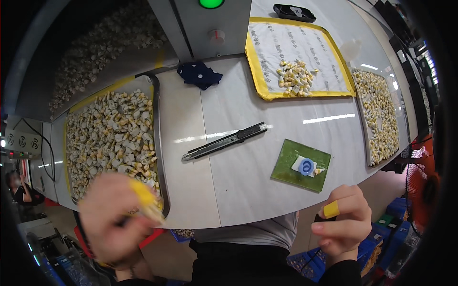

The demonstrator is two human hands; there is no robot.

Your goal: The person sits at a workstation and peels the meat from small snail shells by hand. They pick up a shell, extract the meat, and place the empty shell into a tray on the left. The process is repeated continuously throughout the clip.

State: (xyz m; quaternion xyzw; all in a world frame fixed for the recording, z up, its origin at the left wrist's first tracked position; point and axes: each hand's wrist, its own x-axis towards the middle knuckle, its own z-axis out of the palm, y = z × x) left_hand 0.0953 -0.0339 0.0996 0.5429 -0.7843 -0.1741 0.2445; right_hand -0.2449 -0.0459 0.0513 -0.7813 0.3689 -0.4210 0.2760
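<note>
My left hand (117, 217), smeared by motion, is over the near edge of the left tray. Its thumb and a yellow-wrapped finger come together at a pale blur, which I cannot make out. My right hand (346, 217), a yellow band round one finger, is closed on a small black object (325, 218) just off the table's near edge. In front of it lies a green square plate (291, 164) with a blue ring-shaped piece (307, 166) on a white pad. A small yellow-and-white piece (319, 171) sits beside the ring.
Small white-and-yellow pieces (114, 128) heap the left tray (164, 162). A black utility knife (226, 140) lies mid-table. Behind are a dark blue cloth (199, 75), a grey machine (210, 33) and a yellow-edged tray (260, 90) with a small pile. Another full tray (368, 157) stands right.
</note>
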